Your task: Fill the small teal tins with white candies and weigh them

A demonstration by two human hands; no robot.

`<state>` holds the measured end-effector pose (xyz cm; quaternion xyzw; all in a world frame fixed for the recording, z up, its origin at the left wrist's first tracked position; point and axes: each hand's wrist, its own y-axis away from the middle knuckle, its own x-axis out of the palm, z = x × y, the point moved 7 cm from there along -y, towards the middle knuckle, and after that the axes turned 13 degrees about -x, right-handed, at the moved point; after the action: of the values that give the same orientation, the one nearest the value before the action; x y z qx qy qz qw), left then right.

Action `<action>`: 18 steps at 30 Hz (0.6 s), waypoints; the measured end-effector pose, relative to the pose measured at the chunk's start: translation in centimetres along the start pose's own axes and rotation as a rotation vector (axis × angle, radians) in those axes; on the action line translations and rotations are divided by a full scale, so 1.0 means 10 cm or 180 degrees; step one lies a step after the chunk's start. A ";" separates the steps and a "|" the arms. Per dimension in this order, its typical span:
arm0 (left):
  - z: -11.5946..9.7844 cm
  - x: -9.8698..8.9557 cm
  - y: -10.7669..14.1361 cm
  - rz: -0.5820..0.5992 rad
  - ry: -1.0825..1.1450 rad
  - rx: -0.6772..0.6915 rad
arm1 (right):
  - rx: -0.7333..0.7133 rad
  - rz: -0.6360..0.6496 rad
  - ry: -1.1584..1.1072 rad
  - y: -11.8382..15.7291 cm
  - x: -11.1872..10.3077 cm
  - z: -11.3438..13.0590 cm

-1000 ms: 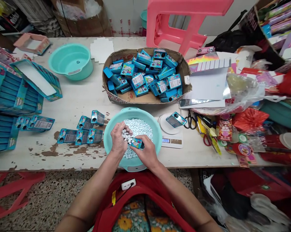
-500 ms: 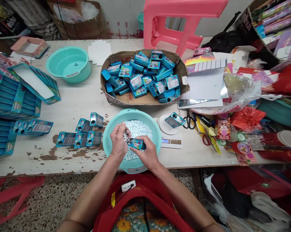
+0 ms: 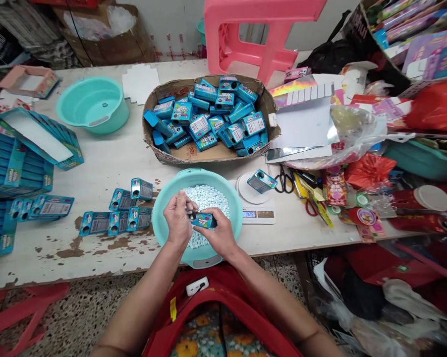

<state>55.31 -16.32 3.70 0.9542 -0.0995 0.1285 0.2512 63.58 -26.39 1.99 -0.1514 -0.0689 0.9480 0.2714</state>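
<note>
Both hands are over a turquoise basin [image 3: 160, 198] of small pale candies [image 3: 208, 198]. My right hand [image 3: 221, 232] is closed round a small blue box [image 3: 204, 220], which lies tilted with one end toward the other hand. My left hand [image 3: 178, 218] is curled, fingertips together, at that end of the box; in the earlier frame pale candies show in it, and now its contents are mostly hidden. Several blue boxes [image 3: 119, 221] stand on the table to the left. One more box [image 3: 261, 181] rests on a white scale [image 3: 258, 215] at the right.
A cardboard tray [image 3: 186, 154] heaped with blue boxes lies behind the basin. Another turquoise basin [image 3: 115, 111] and stacked display boxes [image 3: 11, 171] are at left. Scissors [image 3: 284, 179], papers [image 3: 305, 124] and a pink stool [image 3: 216, 44] are beyond or right.
The view has shifted, so the table items appear farther left. My left fingers have closed in more over the box's end, and fewer candies show in them. My right hand keeps its hold.
</note>
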 end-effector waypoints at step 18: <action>0.02 -0.04 -0.24 0.0296 0.0795 -0.1295 | 0.0052 -0.0448 -0.0796 0.31 -0.79 0.18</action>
<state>55.58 -14.36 2.30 0.8550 -0.1352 0.2342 0.4424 67.88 -33.33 5.00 -0.0248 -0.1050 0.9386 0.3277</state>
